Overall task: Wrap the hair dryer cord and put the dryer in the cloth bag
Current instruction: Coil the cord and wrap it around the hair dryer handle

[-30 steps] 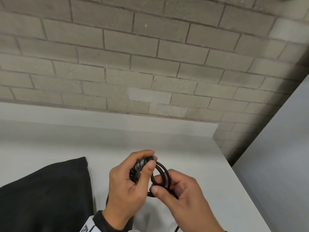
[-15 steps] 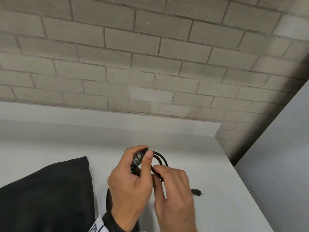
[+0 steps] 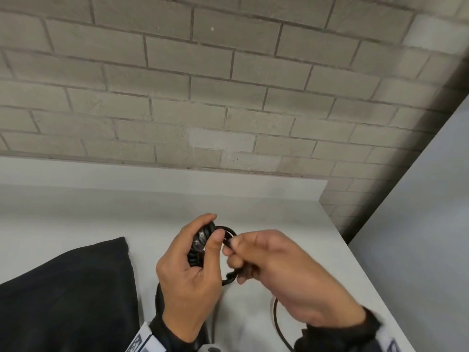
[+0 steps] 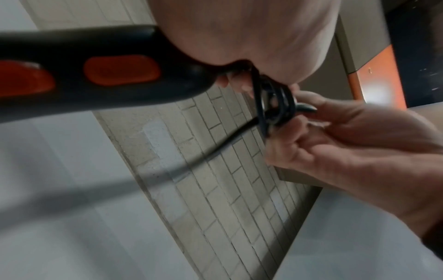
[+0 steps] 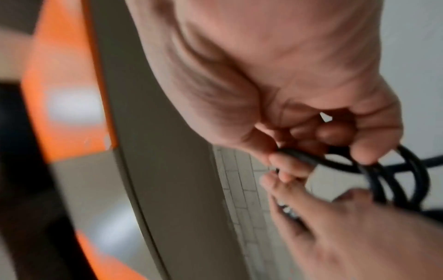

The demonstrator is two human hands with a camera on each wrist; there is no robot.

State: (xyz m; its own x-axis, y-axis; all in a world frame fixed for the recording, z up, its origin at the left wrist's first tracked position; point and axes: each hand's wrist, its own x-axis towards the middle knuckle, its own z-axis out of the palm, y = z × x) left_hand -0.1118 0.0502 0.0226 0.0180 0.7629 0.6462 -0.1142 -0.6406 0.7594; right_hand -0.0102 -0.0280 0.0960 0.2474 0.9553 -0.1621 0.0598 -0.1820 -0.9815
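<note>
Pale grey brick fills the background above a white table point(image 3: 291, 224), and we work over its near half. Our left hand point(image 3: 187, 273) is curled around the coiled loops of the black cord point(image 3: 229, 231), thumb pressed along the bundle, holding it up off the surface. Our right hand point(image 3: 284, 270) has its thumb and forefinger pinched on a strand at the loop's right edge, the other fingers folded in under it. From the head view a loose length of cord trails down past the right wrist toward the table's near edge. The black cloth bag point(image 3: 66, 295) lies flat on the table to the left of both hands, apart from them.

The head view hides the dryer almost wholly under our left forearm. The left wrist view shows it: the hair dryer point(image 4: 95, 72), black with orange oval buttons, lies along the left palm, its handle end meeting the cord coils point(image 4: 275, 106), which the right hand's fingers point(image 4: 318, 132) hold from the other side. The right wrist view adds the pinch close up: the right fingertips point(image 5: 282, 161) closed on one strand point(image 5: 388, 170), with the left hand's fingers point(image 5: 311, 204) just beneath. Only the wrist views catch an orange and grey panel point(image 5: 62, 91) behind us, blurred.
</note>
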